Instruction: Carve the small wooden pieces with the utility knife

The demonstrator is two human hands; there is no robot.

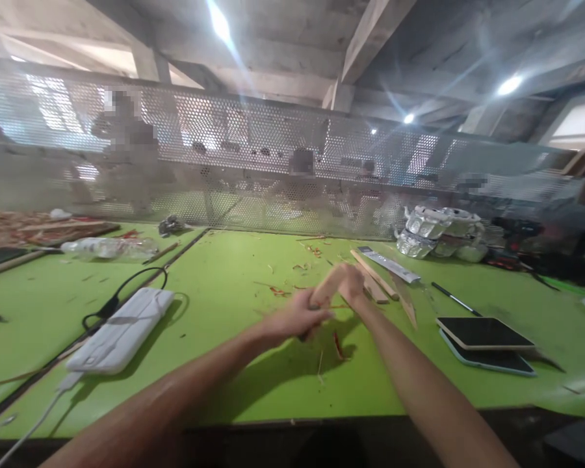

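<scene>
Both my hands meet above the middle of the green table (pixel 234 383). My left hand (pixel 297 317) is closed around a small dark-handled tool I cannot make out clearly. My right hand (pixel 351 285) is closed on a short pale piece of wood (pixel 324 291), held tilted between the two hands. The picture is smeared by motion. Thin wood shavings (pixel 338 344) lie on the table just below the hands.
Wooden sticks (pixel 374 276) and a flat metal strip (pixel 390 264) lie beyond my right hand. Two stacked phones or tablets (pixel 485 341) are at right, a white power bank (pixel 121 328) with cable at left, a plastic bottle (pixel 107 247) and foil trays (pixel 439 231) at back by a mesh screen.
</scene>
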